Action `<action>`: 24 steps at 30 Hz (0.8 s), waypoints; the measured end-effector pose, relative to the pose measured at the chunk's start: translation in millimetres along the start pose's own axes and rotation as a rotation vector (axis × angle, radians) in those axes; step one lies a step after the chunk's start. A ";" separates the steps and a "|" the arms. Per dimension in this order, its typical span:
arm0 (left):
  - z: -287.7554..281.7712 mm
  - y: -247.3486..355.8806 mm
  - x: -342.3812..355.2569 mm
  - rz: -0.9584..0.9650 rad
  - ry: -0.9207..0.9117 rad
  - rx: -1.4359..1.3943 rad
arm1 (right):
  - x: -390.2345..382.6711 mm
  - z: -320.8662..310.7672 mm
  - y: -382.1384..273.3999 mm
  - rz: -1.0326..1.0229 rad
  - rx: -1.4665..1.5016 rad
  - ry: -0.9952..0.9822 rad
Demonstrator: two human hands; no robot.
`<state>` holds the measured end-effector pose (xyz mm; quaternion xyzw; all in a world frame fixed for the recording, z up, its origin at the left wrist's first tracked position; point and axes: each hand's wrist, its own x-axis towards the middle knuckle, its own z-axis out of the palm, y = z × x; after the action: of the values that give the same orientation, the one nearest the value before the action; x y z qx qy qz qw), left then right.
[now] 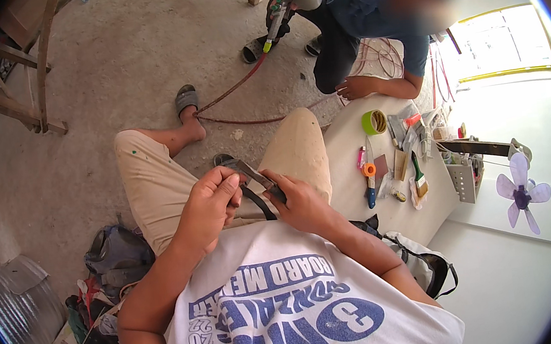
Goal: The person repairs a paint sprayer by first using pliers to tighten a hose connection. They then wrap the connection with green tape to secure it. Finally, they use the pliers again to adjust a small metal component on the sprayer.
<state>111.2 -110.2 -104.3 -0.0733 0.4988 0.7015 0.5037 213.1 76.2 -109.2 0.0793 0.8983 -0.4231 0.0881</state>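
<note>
My right hand (300, 204) is closed round the dark handle of a flat metal-bladed hand tool (257, 176). Its exact kind is hard to tell. The blade slants up and left, over my lap. Beside its far end, my left hand (210, 204) is closed, thumb against curled fingers. Whether something small is pinched there is hidden. A dark strap (260, 202) curves between the two hands, just above my light trousers.
On my right, a pale bench (348, 157) carries green tape (374, 123), a paintbrush (419, 180), a blue-handled knife (371, 191) and scrapers. Across from me, a co-worker holds a spray gun (276, 27) with a red hose (234, 87). A backpack (119, 249) lies left; a fan (523, 193) stands right.
</note>
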 end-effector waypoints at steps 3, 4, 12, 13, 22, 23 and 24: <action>1.5 -0.8 0.6 0.045 -0.013 0.030 | -0.5 -6.9 -4.0 0.033 0.053 -0.053; 2.4 -2.1 0.4 0.074 -0.027 0.016 | 0.2 -12.3 -8.4 0.108 0.115 -0.117; -5.9 4.0 -5.2 0.042 -0.065 0.007 | 7.8 -8.6 -2.2 0.121 0.114 -0.001; -10.9 4.1 -6.5 0.026 -0.051 0.046 | 10.1 -11.7 -3.3 0.198 0.159 -0.091; -30.0 23.6 -12.7 0.210 0.083 0.319 | 10.5 -24.9 0.7 0.242 0.476 -0.342; -28.8 25.3 -14.3 0.225 0.095 0.347 | 10.2 -23.7 2.0 0.231 0.515 -0.345; -27.2 24.5 -14.1 0.235 0.084 0.350 | 10.2 -22.7 2.8 0.220 0.554 -0.348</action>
<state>88.0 -140.1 -93.8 0.0447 0.6388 0.6544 0.4022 201.7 96.2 -99.4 0.1231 0.7069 -0.6460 0.2603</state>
